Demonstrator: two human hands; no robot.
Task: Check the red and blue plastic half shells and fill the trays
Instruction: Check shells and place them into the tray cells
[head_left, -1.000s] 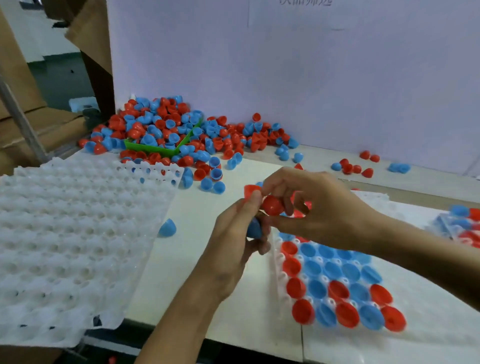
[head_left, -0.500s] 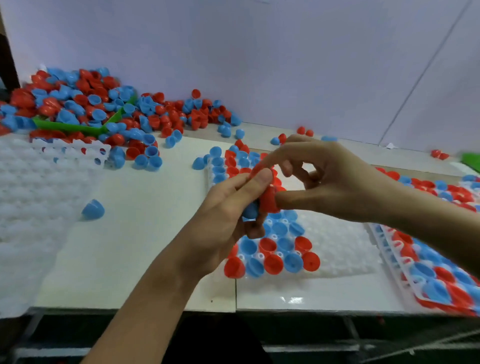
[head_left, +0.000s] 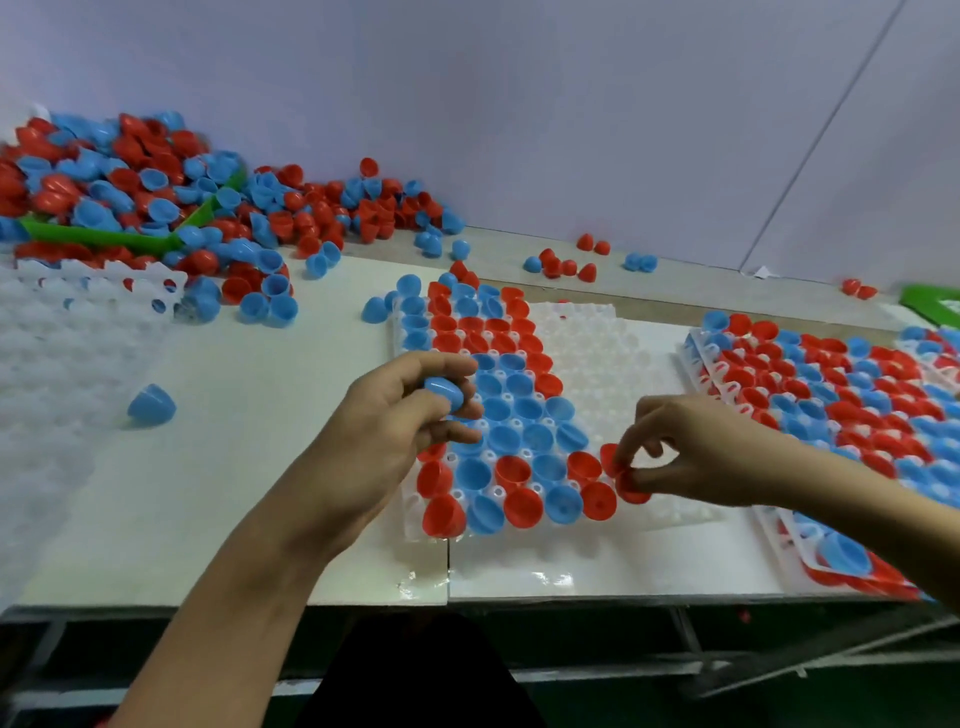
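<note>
Red half shell (head_left: 631, 488), lower centre-right: pinched in right hand (head_left: 691, 457) grip, apparently just over the centre tray (head_left: 597, 338)'s next empty cell; left hand (head_left: 400, 410) grip holds blue half shell (head_left: 444, 391).

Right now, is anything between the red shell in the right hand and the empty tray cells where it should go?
Nothing visible. The right hand pinches the red half shell at the tray, beside the filled cells, over empty ones.
</note>
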